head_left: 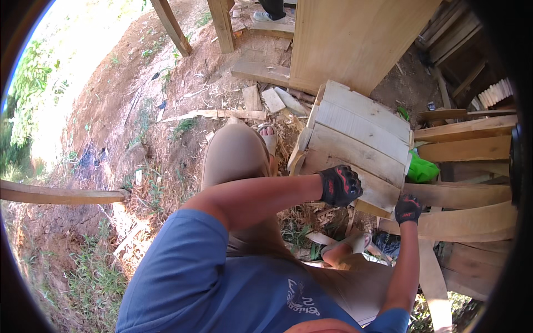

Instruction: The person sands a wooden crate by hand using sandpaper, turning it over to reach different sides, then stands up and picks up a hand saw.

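Observation:
A piece made of pale wooden slats point(361, 130), box-like or seat-like, stands tilted in front of me. My left hand point(340, 186), in a black glove with red marks, is closed over its near slats. Whatever those curled fingers hold, if anything, is hidden. At the near right corner my right hand point(408, 208), gloved alike, is closed around the edge of the slatted piece. The slats on the far side look whiter, and the nearer ones are brown with dark stains.
A large plywood sheet point(350, 44) stands beyond the slatted piece. Several planks point(466, 194) are stacked at the right beside a green bag point(422, 168). Wooden posts point(222, 25) rise at the back, near another person's shoe point(270, 17). Shavings and offcuts point(251, 98) litter the dirt.

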### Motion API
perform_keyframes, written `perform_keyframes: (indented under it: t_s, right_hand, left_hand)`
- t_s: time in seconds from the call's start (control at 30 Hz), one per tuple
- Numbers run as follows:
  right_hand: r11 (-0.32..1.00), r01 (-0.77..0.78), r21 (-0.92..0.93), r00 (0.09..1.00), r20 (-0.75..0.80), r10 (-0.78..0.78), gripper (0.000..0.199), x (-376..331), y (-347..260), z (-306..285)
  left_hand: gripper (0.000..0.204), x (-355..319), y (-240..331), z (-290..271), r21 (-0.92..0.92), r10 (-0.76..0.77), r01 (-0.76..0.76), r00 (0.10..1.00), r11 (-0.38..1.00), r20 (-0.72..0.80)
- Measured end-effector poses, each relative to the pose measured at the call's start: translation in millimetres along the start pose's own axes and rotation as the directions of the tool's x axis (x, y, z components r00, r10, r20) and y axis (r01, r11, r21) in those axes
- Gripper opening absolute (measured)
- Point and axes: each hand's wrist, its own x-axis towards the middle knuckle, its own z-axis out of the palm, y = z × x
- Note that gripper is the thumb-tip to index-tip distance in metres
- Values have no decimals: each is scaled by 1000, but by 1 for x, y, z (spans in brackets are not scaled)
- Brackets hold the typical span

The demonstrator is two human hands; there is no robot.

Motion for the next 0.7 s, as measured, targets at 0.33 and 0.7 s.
perform_keyframes:
  t_s: [0.33,0.7]
  right_hand:
    - [1000,-7,6,1000,24,7,17,-7,-2,-1]
    - [979,-154,135,988,46,149,23,1,-13,-7]
  left_hand:
    - [14,6,4,4,-5,44,-44,999,999,-12]
    - [13,12,47,12,-213,209,-183,972,960,109]
